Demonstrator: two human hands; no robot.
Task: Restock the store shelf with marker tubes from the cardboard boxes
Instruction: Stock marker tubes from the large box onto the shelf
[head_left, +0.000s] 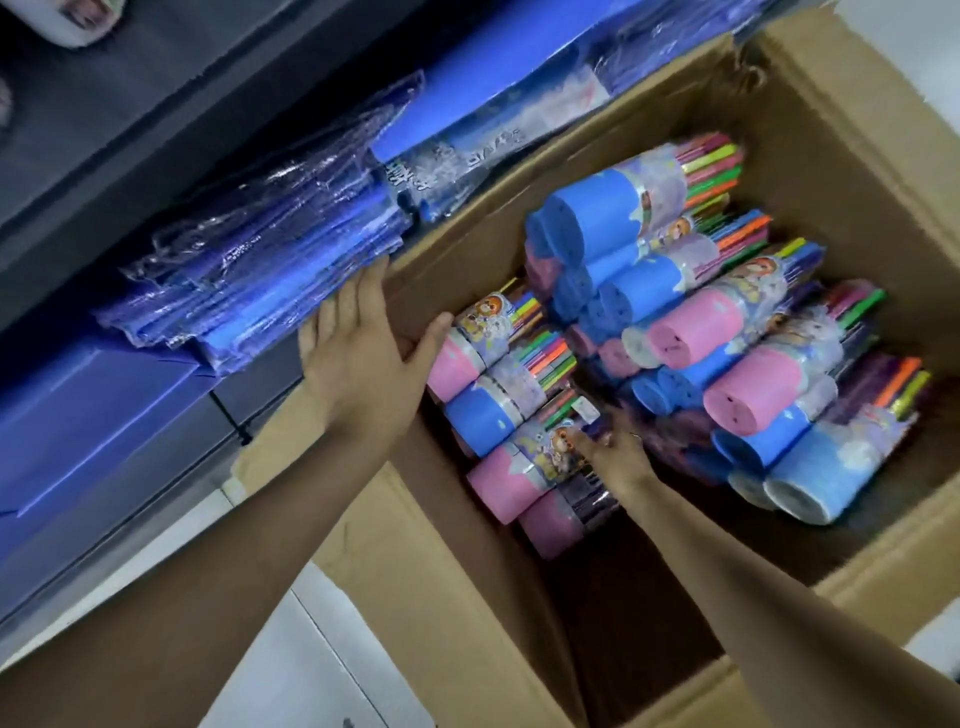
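Observation:
A large open cardboard box (857, 171) holds several marker tubes with pink or blue caps and clear bodies full of coloured markers. One pile (691, 322) fills the box's right side. A smaller row (498, 395) lies along its left wall. My left hand (363, 358) rests spread over the box's left rim, fingers straight, thumb touching the pink cap of the topmost tube in that row. My right hand (613, 449) reaches down into the box, and its fingers touch the clear end of a pink-capped tube (530, 467). I cannot tell whether they curl round it.
Stacks of blue items in clear plastic wrap (249, 280) lie on the dark store shelf (130, 104) left of the box. More blue packs (493, 119) sit behind. A blue box (78, 426) stands below. White floor tiles (311, 665) show at the bottom.

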